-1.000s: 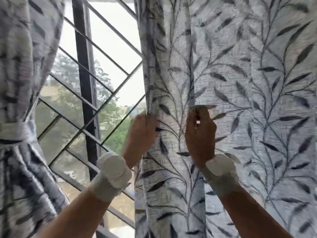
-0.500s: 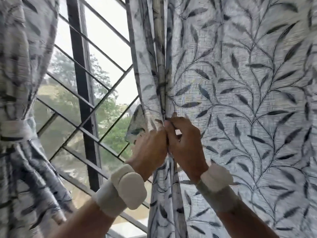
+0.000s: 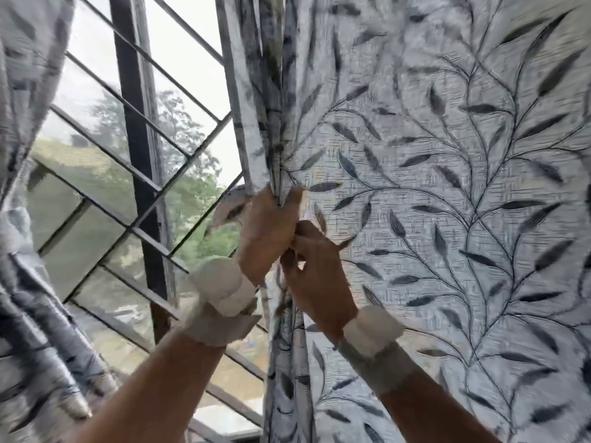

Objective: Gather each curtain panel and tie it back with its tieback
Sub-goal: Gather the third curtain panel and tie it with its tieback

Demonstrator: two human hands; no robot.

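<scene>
Bunching between both hands (image 3: 287,247): curtain panel (image 3: 447,219)

we're getting bright daylight through the window (image 3: 179,91), sky blown out white, backlit curtain (image 3: 447,187) looking flat and greyish, left panel (image 3: 28,282) and wristbands smeared with motion blur, wide-angle bending at the edges, blocky compression all over

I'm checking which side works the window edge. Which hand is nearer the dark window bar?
Left. The left hand grips the curtain's edge nearest the window bar; the right hand is farther right.
</scene>
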